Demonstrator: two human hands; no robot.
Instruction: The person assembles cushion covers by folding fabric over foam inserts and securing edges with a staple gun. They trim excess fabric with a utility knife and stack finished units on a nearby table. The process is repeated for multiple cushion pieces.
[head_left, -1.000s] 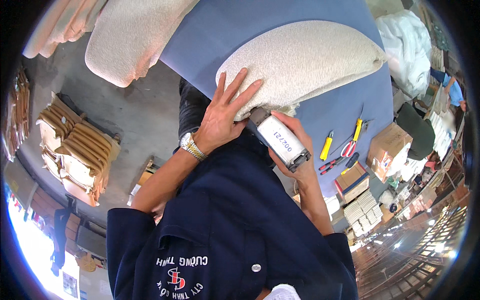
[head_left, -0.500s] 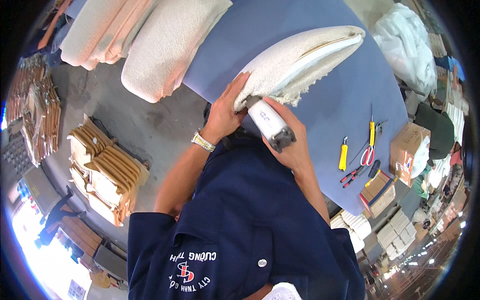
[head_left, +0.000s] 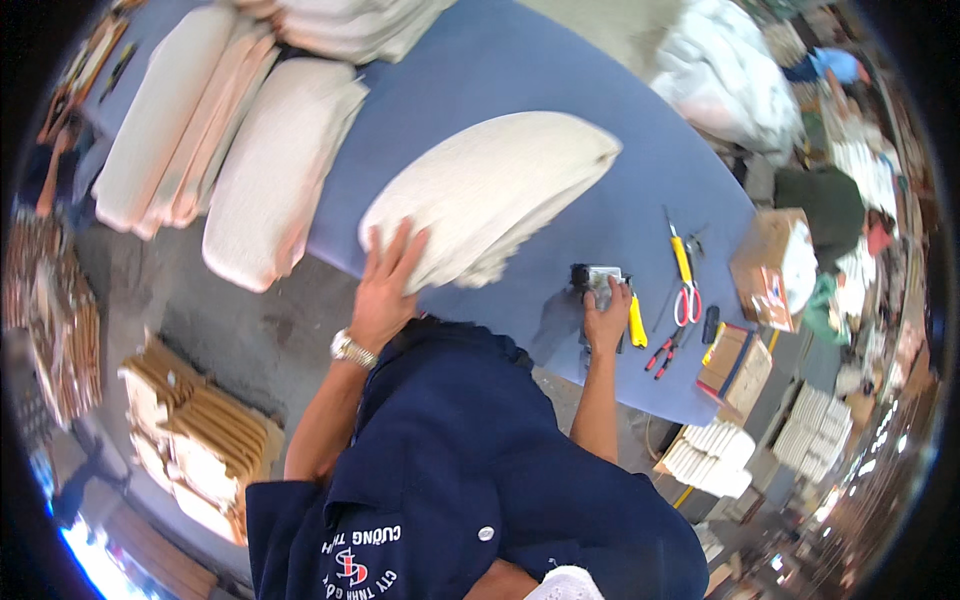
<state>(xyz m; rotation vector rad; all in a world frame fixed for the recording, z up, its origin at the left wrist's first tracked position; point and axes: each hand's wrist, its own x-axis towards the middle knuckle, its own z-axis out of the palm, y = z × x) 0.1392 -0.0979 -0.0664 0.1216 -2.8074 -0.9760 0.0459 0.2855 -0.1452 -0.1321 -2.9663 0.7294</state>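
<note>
On the flat blue tabletop [head_left: 470,90], close to the person's tummy at one end, lay a cream woven-cloth pad shaped like a half moon [head_left: 490,190], w/ its rough, frayed cloth edge [head_left: 495,262] on the lower R side. The bare L hand [head_left: 385,290] sat on the pad's L end, fingers spread wide. Over on the R, the bare R hand [head_left: 606,315] had its fingers on a boxy white-and-black hand tool [head_left: 602,276], well apart from the pad. Couldn't tell if that grip was tight or loose, bc it was too blurry. Just beside it was a slim yellow-handled cutter [head_left: 637,322], w/ red-and-white-handled scissors [head_left: 688,303] a bit further R. To do this bit well, IMO, the tool had to go down flat & gently, w/o a drop, & not on top of the cutter. Fingers had to mind any sharp end, esp. w/ things so close. The L hand's job was prob. to press soft & flat, bc a hard push could crease the cloth or slide the pad off the near edge.
</note>
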